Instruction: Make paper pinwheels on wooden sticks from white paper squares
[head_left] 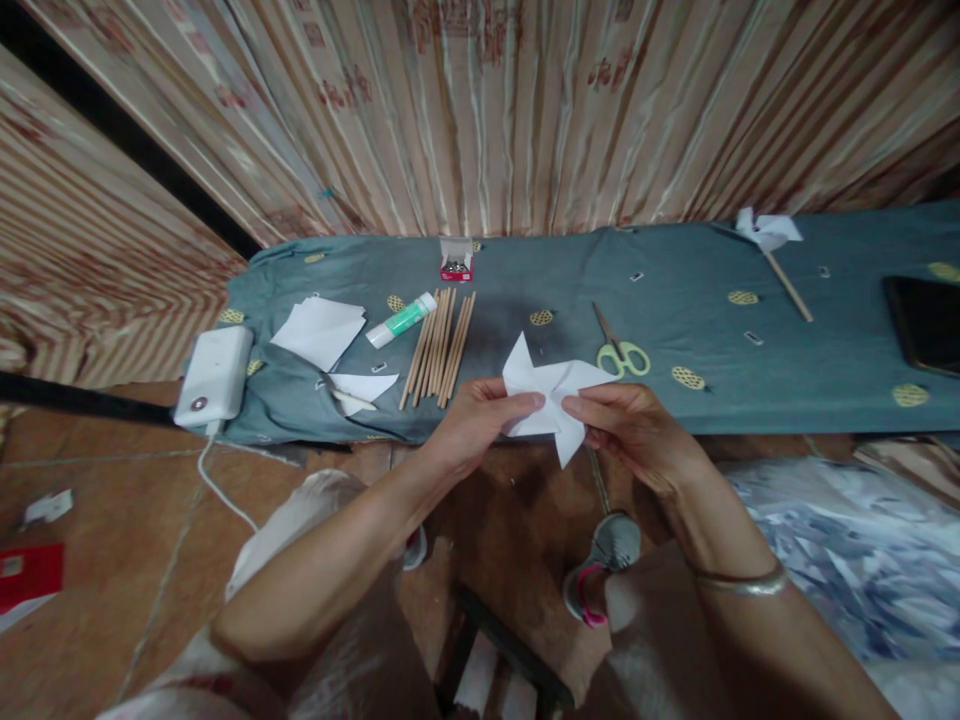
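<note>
A white paper pinwheel (553, 380) with pointed blades is held up at the near edge of the cloth-covered table. My left hand (484, 415) pinches its left side, thumb on top. On its other side my right hand (626, 420) grips the paper, the thumb close to the middle; the fingers underneath are partly hidden. Just beyond lie scissors (621, 352) with light green handles. To the left, several thin wooden sticks (439, 350) lie side by side, with a green and white glue stick (403, 319) touching or very near them.
A red box of small metal pieces (456, 262) sits at the back. White paper sheets (321, 330), a pen-like tool (351, 398) and a white power bank (214, 373) are left. Right are a pinwheel on a stick (772, 240) and a black phone (926, 325).
</note>
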